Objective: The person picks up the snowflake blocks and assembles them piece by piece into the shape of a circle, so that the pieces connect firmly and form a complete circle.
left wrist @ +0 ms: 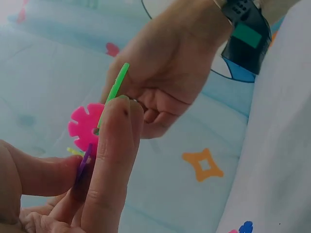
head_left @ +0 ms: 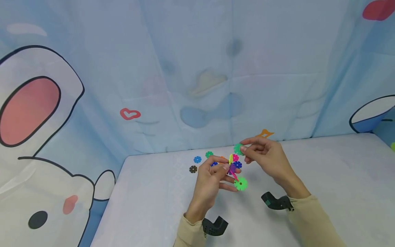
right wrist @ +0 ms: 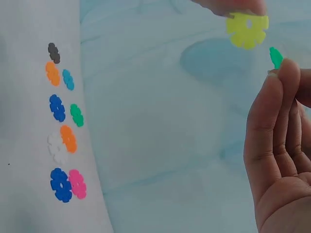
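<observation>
My left hand [head_left: 208, 180] pinches a small chain of notched plastic discs between thumb and fingers. A purple disc [left wrist: 83, 164] sits right under the thumb; a pink disc [left wrist: 86, 124] slots into a bright green disc [head_left: 241, 184] beyond it. The chain's yellow disc [right wrist: 247, 33] pokes out from the fingers on its other side. Raised to the right, my right hand [head_left: 268, 156] holds a separate teal-green disc [head_left: 238, 149] between thumb and index finger. That disc is apart from the chain, a little above it in the head view.
Loose discs lie on the white table [head_left: 148, 192] beyond the left hand: brown [head_left: 193, 169], light blue [head_left: 197, 159], green [head_left: 209, 154], dark blue [head_left: 237, 164], pink [right wrist: 77, 184], orange [right wrist: 52, 74] and white [right wrist: 57, 148]. A printed blue curtain [head_left: 185, 79] hangs along the back edge.
</observation>
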Available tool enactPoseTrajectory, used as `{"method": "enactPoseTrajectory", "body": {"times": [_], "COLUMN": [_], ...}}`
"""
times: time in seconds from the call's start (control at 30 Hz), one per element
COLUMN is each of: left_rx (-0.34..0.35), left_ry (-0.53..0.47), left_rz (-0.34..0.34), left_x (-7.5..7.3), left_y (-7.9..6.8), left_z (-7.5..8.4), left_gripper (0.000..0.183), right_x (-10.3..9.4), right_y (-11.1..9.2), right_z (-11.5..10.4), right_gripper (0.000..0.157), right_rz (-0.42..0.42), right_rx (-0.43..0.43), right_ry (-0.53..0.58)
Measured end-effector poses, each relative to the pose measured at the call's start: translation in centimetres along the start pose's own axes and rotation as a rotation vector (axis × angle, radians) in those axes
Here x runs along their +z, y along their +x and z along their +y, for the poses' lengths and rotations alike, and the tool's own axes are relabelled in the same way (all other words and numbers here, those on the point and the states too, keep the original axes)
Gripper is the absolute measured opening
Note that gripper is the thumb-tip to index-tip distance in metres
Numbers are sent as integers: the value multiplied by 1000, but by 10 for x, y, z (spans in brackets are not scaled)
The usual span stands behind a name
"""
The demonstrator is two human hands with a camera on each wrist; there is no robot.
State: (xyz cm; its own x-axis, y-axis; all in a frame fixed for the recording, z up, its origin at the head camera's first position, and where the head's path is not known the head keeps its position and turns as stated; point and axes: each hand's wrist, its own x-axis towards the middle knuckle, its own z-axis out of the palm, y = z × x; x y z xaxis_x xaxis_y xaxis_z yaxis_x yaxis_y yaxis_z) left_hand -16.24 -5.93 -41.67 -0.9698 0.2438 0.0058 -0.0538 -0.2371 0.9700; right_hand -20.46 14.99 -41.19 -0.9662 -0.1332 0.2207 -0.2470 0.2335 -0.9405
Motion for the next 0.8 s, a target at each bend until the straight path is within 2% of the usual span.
{"method": "enactPoseTrajectory", "body": {"times": [0.17, 0.33, 0.43, 0.63, 0.8], "left_rx": [17, 19, 17, 27, 41], "left_ry": [29, 69, 80, 87, 99], "left_rz": [-23, -38, -49, -48, -54], "left_x": [1, 1, 1, 1, 1], "left_y": [-1, -2, -3, -3, -3], "left_z": [1, 2, 3, 4, 5], "left_gripper": [13, 13, 13, 12, 13], "right_x": [4, 6, 5, 5, 7], "right_y": [-4, -6, -6, -7, -6], "right_z": [-9, -11, -10, -11, -11], "right_gripper": [23, 20, 20, 19, 19], "right_rz": [3, 40, 54, 22, 69], "right_rx": [-50, -82, -96, -117, -134], "right_ry": [-42, -67, -65, -55, -43]}}
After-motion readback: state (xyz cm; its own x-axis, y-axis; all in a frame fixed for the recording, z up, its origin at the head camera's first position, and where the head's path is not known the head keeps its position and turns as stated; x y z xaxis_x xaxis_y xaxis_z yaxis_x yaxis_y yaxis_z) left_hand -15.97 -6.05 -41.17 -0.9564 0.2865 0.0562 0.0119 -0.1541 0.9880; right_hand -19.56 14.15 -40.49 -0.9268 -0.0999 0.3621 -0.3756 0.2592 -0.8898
